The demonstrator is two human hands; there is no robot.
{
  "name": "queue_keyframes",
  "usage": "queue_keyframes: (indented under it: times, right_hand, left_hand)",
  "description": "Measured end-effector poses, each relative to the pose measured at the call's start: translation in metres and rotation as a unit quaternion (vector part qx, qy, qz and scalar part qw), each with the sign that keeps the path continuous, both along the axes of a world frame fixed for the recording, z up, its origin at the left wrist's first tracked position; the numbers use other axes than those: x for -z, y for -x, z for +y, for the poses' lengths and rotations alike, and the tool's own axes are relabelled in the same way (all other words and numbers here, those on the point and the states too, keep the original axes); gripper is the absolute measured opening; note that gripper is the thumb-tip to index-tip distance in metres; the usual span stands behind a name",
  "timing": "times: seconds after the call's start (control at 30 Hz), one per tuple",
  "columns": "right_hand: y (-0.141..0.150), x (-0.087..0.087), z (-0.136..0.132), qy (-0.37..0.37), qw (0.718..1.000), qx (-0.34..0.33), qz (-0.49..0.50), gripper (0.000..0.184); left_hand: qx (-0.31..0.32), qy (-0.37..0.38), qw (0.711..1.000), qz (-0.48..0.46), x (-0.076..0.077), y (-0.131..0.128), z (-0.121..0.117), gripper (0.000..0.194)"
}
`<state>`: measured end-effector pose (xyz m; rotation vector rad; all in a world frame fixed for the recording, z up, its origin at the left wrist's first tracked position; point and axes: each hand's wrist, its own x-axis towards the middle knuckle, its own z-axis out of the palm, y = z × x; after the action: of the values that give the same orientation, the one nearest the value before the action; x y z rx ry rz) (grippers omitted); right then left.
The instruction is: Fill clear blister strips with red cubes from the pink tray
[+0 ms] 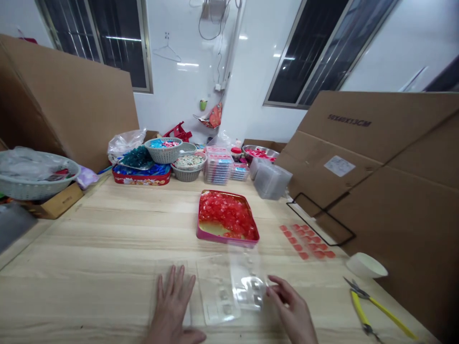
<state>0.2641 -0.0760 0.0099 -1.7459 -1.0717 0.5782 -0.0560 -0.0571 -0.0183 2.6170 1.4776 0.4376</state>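
Observation:
My left hand [172, 306] lies flat, fingers spread, over a clear plastic piece [188, 306] on the wooden table. Between my hands rests a clear plastic case half [217, 291], with small moulded squares along one side. Another clear plastic piece [246, 279], shiny with glare, overlaps its right edge. Thumb and forefinger of my right hand [291, 306] pinch the right edge of this shiny piece. Just beyond stands a red-rimmed tray [226, 239] of small, translucent red pieces [229, 212].
At right are rows of red stickers [308, 241], a black wire frame [333, 234], a tape roll [366, 265] and yellow-handled pliers [362, 296]. Stacked cases [218, 167] and baskets [163, 150] line the back. Cardboard walls [390, 157] flank the table [107, 248].

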Motion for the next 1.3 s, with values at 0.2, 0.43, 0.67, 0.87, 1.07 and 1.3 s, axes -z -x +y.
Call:
queue_keyframes:
  times: [0.2, 0.43, 0.67, 0.87, 1.07, 1.3]
  right_hand:
    - [-0.057, 0.029, -0.022, 0.079, 0.993, 0.016, -0.088, 0.033]
    - [-0.022, -0.010, 0.043, -0.042, 0.973, -0.050, -0.219, 0.029]
    - [0.016, -0.045, 0.159, 0.094, 0.924, -0.241, -0.283, 0.027]
    - [0.018, -0.032, 0.186, 0.136, 0.911, -0.284, -0.268, 0.020]
    - [0.009, -0.031, 0.174, 0.130, 0.920, -0.283, -0.236, 0.023]
    - [0.014, -0.020, 0.192, 0.141, 0.926, -0.288, -0.198, 0.023]
  left_hand:
    - [0.004, -0.087, 0.996, 0.006, 0.030, -0.034, 0.010, 0.083]
    - [0.131, -0.117, 0.984, 0.021, 0.055, -0.037, 0.046, 0.074]
    - [0.111, -0.155, 0.981, 0.018, 0.061, -0.047, 0.050, 0.046]
    - [0.101, -0.162, 0.981, 0.017, 0.077, -0.050, 0.051, 0.051]
    - [0.132, -0.051, 0.989, -0.030, 0.052, -0.046, 0.052, 0.081]
    - [0.116, -0.066, 0.989, -0.060, 0.004, -0.044, 0.048, 0.056]
